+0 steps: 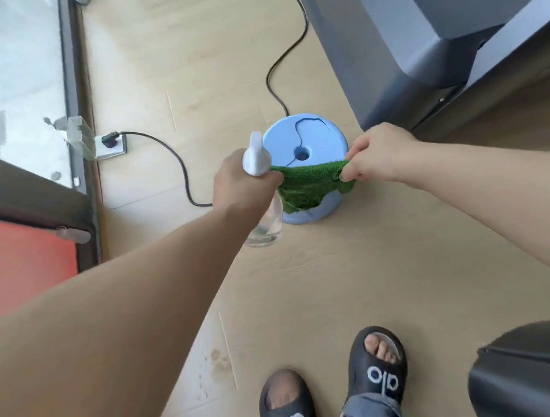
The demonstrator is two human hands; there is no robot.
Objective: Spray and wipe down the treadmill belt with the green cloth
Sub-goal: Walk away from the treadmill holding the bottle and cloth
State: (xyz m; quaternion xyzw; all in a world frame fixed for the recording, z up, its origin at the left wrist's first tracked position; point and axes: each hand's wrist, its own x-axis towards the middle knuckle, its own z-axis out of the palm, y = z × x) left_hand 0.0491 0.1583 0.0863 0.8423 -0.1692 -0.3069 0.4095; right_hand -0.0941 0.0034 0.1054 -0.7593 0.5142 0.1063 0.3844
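While the person stands on the pale wood floor (354, 284), the left hand (244, 178) is wrapped round the neck of a clear spray bottle (265, 231) with a white trigger head (256, 157). The bottle hangs below the fist; a shallow layer of clear liquid shows at its base. The same hand also pinches the left corner of the green cloth (311, 186). The right hand (383, 153) pinches the cloth's right corner between thumb and fingers, so the cloth is stretched between both hands and sags in the middle.

The cloth hangs above and in front of a light blue round stool (307, 137), which stands on the floor. The stool top has a round hole at its centre and a dark crack running from that hole toward its far edge.

The grey treadmill (418, 35) occupies the far right, well apart from the cloth; whether its belt is in view cannot be told. A black power cord (172, 150) runs from a floor socket (111, 143) at the left, curves across the floor and passes behind the stool toward the treadmill.

A glass panel (14, 80) in a dark frame lines the far left, with a red surface (23, 255) nearer. Two feet in black slippers (376, 373) stand at the near edge, and a dark object (532, 369) sits at the near right corner.
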